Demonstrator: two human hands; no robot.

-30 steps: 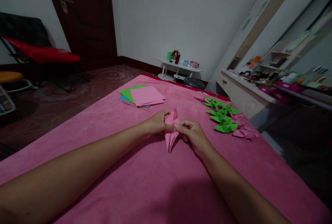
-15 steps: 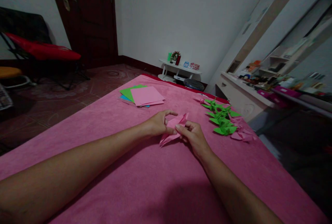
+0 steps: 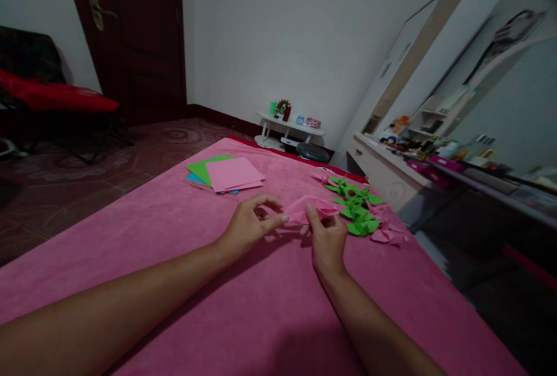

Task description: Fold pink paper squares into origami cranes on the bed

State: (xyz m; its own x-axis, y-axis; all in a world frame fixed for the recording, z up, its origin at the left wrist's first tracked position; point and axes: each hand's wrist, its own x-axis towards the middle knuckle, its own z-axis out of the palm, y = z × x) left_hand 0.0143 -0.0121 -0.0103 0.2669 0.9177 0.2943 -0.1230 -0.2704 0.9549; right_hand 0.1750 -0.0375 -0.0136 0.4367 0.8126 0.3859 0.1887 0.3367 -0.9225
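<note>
A folded pink paper figure (image 3: 310, 209) lies flat between my two hands, just above the pink cloth (image 3: 243, 306). My left hand (image 3: 249, 225) pinches its near left end with thumb and forefinger. My right hand (image 3: 325, 235) grips its middle, thumb up against the paper, the other fingers curled. Both forearms reach in from the lower edge of the view.
A stack of pink, green and blue paper sheets (image 3: 226, 173) lies at the far left of the cloth. Several folded green and pink paper pieces (image 3: 359, 213) sit at the right. A dresser (image 3: 391, 173) stands beyond the right edge, with a small white shelf (image 3: 289, 126) by the wall.
The pink paper figure has turned from upright to lying flat between my hands. My view has swung a little to the right and the hands sit slightly further from me.
</note>
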